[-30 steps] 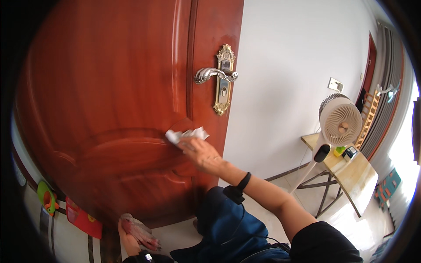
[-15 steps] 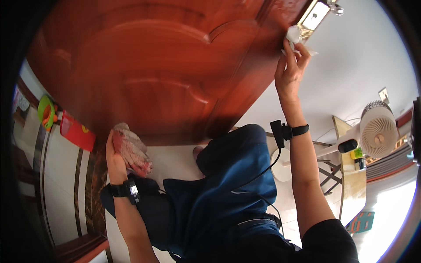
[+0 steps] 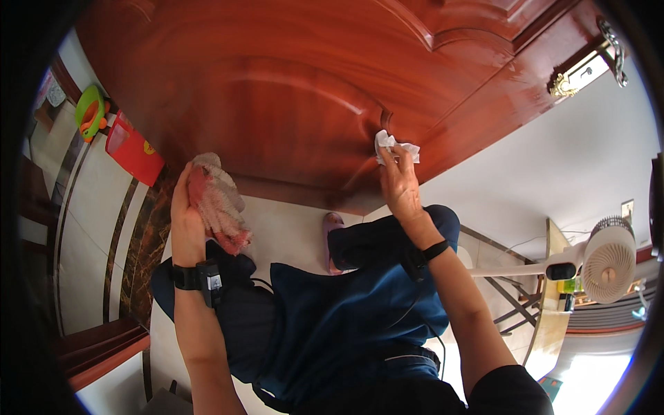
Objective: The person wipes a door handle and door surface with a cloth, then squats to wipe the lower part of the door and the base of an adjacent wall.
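Note:
A reddish-brown panelled wooden door (image 3: 290,111) fills the upper part of the view. My right hand (image 3: 401,183) presses a crumpled white tissue (image 3: 394,146) against the door's lower panel, near the curved moulding. Its fingers are closed on the tissue. My left hand (image 3: 185,207) grips a pink and beige cloth (image 3: 218,197), which hangs down in front of the door's lower left part. Whether the cloth touches the door I cannot tell. A metal handle (image 3: 613,52) with a gold-edged plate (image 3: 581,75) sits on the door's right edge.
To the left, a green and orange plastic item (image 3: 90,114) stands next to a red box (image 3: 133,149). A white fan (image 3: 607,259) and a folding-leg table (image 3: 543,332) are at the right. A pink slipper (image 3: 332,232) shows by my knee.
My right hand has come down and left with the tissue, from beside the handle plate to the lower panel. The view has shifted; my left hand still holds the cloth.

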Motion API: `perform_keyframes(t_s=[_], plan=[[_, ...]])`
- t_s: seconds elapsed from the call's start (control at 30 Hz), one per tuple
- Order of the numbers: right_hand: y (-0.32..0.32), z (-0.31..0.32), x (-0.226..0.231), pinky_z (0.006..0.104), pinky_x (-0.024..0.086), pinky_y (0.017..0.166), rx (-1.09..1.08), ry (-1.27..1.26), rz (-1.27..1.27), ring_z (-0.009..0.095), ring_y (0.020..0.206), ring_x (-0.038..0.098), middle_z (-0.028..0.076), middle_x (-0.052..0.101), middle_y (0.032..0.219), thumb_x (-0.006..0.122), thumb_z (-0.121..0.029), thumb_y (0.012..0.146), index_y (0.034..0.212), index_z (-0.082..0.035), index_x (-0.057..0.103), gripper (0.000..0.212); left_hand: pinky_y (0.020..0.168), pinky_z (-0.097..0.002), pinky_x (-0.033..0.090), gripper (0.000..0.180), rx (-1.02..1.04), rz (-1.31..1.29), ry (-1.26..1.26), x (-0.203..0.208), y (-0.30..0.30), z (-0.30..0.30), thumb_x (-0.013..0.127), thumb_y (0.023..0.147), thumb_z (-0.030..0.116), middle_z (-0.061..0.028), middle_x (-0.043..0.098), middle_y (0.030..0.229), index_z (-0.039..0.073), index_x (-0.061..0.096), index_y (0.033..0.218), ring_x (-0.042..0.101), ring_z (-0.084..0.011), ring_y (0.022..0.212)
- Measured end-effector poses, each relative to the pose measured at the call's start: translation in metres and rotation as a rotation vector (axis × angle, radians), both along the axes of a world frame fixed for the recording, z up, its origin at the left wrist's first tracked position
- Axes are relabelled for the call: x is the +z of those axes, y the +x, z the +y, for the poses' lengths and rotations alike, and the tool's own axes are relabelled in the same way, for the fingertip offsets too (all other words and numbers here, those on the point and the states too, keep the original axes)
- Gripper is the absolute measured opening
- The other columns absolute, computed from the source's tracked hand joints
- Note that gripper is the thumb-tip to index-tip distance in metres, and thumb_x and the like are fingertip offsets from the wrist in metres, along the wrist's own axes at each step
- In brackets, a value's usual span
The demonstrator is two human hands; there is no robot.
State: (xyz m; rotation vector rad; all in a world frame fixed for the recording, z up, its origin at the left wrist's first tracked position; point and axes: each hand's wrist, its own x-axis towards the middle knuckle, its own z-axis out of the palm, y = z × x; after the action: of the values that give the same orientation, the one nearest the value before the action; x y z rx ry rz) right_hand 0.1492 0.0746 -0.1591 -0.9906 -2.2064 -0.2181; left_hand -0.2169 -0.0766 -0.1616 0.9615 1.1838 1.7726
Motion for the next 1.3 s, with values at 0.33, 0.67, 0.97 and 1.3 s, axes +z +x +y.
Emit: perform_keyframes(t_s=[0.33, 0.67, 0.97, 1.3], plan=[[-0.079, -0.005, 0.043, 0.0478, 0.039, 0.098, 0.061, 0.111, 0.047, 0.042, 0.115, 0.046, 0.024, 0.042, 0.13, 0.061, 0.008, 0.075, 0.136, -0.002, 0.044, 0.064, 0.104, -0.0326, 0.039, 0.041, 0.056, 0.026, -0.042, 0.016, 0.009, -0.006, 0.038, 0.101, 0.013, -0.0095, 0.048, 0.135, 0.003, 0.038, 0.141, 0.049, -0.0201, 0.121], [-0.173, 0.016, 0.101, 0.0365, 0.043, 0.093, 0.286, 0.284, -0.246, 0.024, 0.104, 0.051, 0.005, 0.048, 0.135, 0.065, -0.008, 0.08, 0.129, -0.006, 0.054, 0.05, 0.082, -0.0324, 0.051, 0.021, -0.039, -1.234, -0.071, -0.04, -0.04, 0.029, 0.068, 0.087, 0.022, -0.0066, 0.065, 0.097, 0.007, 0.062, 0.101, 0.062, -0.0213, 0.09], [-0.26, 0.033, 0.091, 0.0375, 0.036, 0.101, 0.408, 0.367, -0.397, 0.026, 0.119, 0.045, 0.008, 0.049, 0.134, 0.062, -0.007, 0.077, 0.127, -0.002, 0.055, 0.051, 0.073, -0.038, 0.053, 0.015, 0.203, -1.264, -0.073, -0.009, -0.02, 0.032, 0.065, 0.088, 0.021, -0.0059, 0.065, 0.093, 0.01, 0.061, 0.099, 0.063, -0.0232, 0.084], [-0.352, 0.029, 0.033, 0.0336, 0.03, 0.107, 0.506, 0.434, -0.695, 0.024, 0.121, 0.045, 0.011, 0.053, 0.125, 0.058, -0.011, 0.076, 0.125, 0.006, 0.053, 0.052, 0.071, -0.0388, 0.052, 0.032, 0.422, -1.291, -0.066, 0.009, -0.028, 0.03, 0.043, 0.101, 0.038, -0.0069, 0.06, 0.105, 0.01, 0.053, 0.113, 0.061, -0.0223, 0.086]])
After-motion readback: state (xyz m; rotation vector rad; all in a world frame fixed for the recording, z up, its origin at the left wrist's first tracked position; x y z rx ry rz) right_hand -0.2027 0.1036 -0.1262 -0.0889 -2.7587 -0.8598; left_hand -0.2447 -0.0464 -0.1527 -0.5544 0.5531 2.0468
